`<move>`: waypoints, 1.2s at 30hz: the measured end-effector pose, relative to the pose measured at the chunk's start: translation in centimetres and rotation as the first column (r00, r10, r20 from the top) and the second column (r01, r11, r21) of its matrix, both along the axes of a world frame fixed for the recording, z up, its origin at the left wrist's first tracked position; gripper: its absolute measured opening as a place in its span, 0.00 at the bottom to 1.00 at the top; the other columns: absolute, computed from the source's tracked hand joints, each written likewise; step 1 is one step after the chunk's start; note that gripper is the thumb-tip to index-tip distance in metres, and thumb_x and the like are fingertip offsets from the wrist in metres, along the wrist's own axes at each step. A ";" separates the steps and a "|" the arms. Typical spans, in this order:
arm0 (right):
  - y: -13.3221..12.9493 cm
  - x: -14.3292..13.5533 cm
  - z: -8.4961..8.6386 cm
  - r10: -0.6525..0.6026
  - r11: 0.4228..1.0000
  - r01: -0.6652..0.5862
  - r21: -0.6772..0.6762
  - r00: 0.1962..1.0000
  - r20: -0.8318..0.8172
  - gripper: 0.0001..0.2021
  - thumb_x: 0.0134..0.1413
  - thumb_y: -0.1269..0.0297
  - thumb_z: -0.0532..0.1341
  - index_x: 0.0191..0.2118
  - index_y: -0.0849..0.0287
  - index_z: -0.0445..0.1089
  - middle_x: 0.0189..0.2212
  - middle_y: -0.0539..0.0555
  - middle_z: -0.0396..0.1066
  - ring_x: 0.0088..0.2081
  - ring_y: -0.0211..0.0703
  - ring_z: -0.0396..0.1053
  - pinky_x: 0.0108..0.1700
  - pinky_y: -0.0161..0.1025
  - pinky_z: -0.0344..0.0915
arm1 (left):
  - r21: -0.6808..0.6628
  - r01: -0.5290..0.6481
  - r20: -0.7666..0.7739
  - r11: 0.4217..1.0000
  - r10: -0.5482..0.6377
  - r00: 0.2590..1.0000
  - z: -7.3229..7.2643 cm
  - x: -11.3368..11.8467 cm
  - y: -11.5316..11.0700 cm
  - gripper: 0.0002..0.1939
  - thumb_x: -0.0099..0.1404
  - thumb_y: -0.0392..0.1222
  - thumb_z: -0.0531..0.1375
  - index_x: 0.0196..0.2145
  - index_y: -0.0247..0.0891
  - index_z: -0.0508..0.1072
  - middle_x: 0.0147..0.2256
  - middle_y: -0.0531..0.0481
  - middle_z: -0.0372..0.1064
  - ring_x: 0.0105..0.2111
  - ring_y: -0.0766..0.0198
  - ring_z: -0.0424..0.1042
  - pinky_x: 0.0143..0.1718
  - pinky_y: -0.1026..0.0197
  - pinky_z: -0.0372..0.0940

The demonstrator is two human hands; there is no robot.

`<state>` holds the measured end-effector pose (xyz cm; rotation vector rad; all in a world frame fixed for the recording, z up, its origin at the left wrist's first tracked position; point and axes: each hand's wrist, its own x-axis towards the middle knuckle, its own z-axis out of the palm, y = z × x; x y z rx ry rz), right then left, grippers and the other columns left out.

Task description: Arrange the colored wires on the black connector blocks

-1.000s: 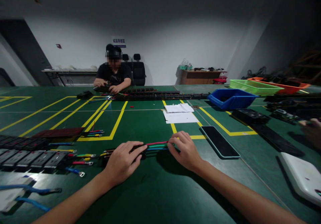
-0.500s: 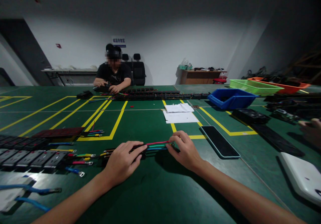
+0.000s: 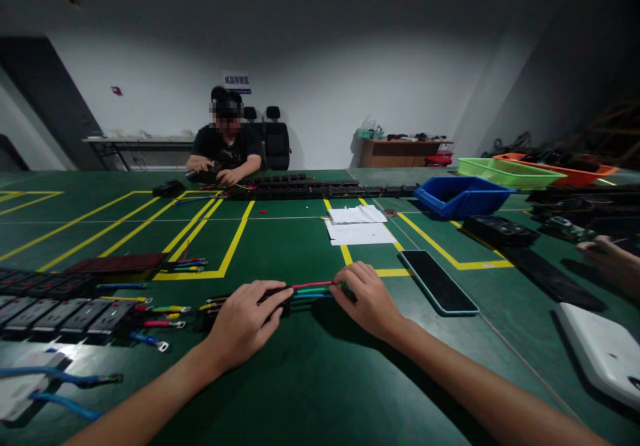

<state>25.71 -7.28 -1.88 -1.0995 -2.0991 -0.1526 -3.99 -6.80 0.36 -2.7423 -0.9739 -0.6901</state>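
My left hand (image 3: 250, 319) is closed over a dark wired part lying on the green table; the hand hides most of that part. Red, green and blue wires (image 3: 311, 291) run out of it to the right. My right hand (image 3: 367, 299) pinches the far ends of these wires with thumb and fingers, so the tips are mostly hidden. To the left of my left hand, more wire ends (image 3: 207, 305) stick out from the dark part.
Socket strips (image 3: 65, 316) with lugged wires lie at left. A phone (image 3: 439, 283), white paper (image 3: 361, 233), a blue bin (image 3: 463, 196) and a white device (image 3: 603, 353) are to the right. A co-worker (image 3: 225, 143) sits opposite; another person's hand (image 3: 607, 256) shows at far right.
My right hand's fingers have shifted slightly on the wire ends, curling in a little. My left hand stays put. The other person's hand at far right has moved left.
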 end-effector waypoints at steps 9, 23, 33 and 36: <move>-0.1 -0.1 0.3 0.015 1.000 -0.015 -0.014 1.000 -0.010 0.03 0.68 0.67 0.60 0.39 0.58 0.67 0.35 0.54 0.72 0.38 0.46 0.67 0.42 0.44 0.59 | -0.011 -0.002 -0.001 1.000 0.002 1.000 0.0 0.0 -0.1 0.22 0.71 0.36 0.56 0.61 0.43 0.70 0.55 0.43 0.71 0.49 0.53 0.72 0.46 0.48 0.70; 0.0 0.0 0.0 0.011 1.000 -0.011 -0.029 1.000 -0.005 0.05 0.68 0.65 0.59 0.38 0.57 0.67 0.34 0.54 0.71 0.36 0.45 0.67 0.39 0.43 0.59 | 0.001 -0.006 0.009 1.000 0.006 1.000 0.3 0.1 -0.2 0.22 0.71 0.35 0.56 0.61 0.43 0.71 0.54 0.44 0.71 0.49 0.54 0.73 0.45 0.50 0.70; 0.1 0.0 -0.1 0.065 0.994 -0.062 -0.087 0.997 0.032 0.09 0.69 0.66 0.58 0.34 0.57 0.69 0.30 0.53 0.70 0.33 0.43 0.66 0.37 0.41 0.61 | 0.004 0.001 0.003 1.000 -0.001 1.000 0.3 0.2 -0.1 0.21 0.71 0.36 0.56 0.60 0.43 0.71 0.54 0.43 0.72 0.48 0.53 0.73 0.45 0.49 0.71; 0.0 0.0 0.0 0.063 0.996 -0.063 -0.059 0.998 -0.001 0.06 0.68 0.67 0.58 0.37 0.57 0.69 0.33 0.54 0.71 0.36 0.45 0.68 0.39 0.42 0.64 | 0.012 0.003 0.017 1.000 -0.003 1.000 0.4 0.2 -0.1 0.21 0.71 0.35 0.56 0.60 0.43 0.71 0.54 0.43 0.72 0.48 0.54 0.73 0.45 0.50 0.71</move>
